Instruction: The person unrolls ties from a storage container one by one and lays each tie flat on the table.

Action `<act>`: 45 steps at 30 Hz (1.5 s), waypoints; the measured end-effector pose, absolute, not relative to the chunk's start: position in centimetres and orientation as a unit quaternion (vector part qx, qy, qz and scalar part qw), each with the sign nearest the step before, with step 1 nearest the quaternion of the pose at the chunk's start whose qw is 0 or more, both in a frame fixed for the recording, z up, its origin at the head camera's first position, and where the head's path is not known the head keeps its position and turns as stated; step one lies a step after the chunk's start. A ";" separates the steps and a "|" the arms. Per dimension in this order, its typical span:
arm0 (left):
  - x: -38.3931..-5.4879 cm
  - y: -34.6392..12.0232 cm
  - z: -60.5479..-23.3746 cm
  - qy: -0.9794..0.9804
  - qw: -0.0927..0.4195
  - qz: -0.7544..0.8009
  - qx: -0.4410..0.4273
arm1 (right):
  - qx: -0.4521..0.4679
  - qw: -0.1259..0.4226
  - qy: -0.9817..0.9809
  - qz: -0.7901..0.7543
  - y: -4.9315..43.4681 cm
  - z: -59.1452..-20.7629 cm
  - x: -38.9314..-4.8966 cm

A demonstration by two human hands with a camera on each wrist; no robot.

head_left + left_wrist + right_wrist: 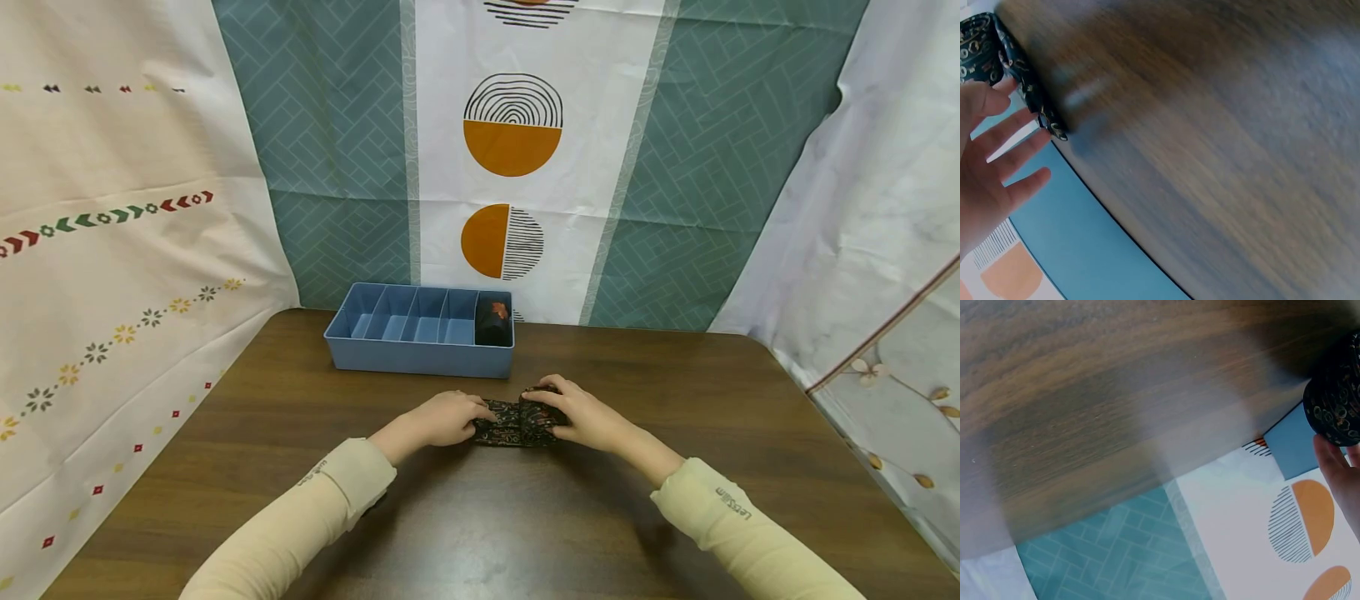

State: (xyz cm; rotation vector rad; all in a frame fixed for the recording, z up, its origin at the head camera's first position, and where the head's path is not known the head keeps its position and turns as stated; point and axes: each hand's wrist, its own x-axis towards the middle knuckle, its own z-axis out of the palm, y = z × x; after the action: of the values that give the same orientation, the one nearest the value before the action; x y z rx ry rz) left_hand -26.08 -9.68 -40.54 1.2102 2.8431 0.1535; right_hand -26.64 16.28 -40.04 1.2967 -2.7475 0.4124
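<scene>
A dark cloth with a small multicoloured print (502, 427) lies on the table as a folded strip. Its right end is a thicker roll (537, 425). My right hand (591, 417) curves over this roll, thumb on the near side and fingers on the far side. At the strip's left end, my left hand (448, 418) touches the fabric. In the left wrist view its spread, fairly straight fingers (1013, 164) meet the edge of the cloth (977, 49). The right wrist view shows fingertips against the rounded roll (1335, 406); most of that hand is outside the frame.
Behind the hands stands a blue divided box (420, 358) with several compartments. Its rightmost one holds a black rolled cloth with an orange flower (492, 321). The brown wooden table (660, 375) meets printed curtains (337, 150) at the back and sides.
</scene>
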 end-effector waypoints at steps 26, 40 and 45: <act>-26.3 -7.2 -41.5 0.914 0.060 0.028 0.400 | 0.450 0.045 -0.889 0.070 16.8 -39.6 -26.5; -26.2 -7.0 -41.1 0.916 0.070 0.023 0.395 | 0.460 0.065 -0.886 0.014 17.1 -39.5 -26.4; -26.1 -7.2 -41.3 0.915 0.071 0.037 0.395 | 0.469 0.078 -0.880 0.013 17.4 -39.6 -26.5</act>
State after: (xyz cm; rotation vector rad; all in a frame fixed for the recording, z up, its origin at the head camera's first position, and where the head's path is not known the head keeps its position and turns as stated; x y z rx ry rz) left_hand -26.08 -7.20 -41.29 1.1875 2.7524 0.1117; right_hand -26.50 17.35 -39.64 1.4037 -2.6349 0.0381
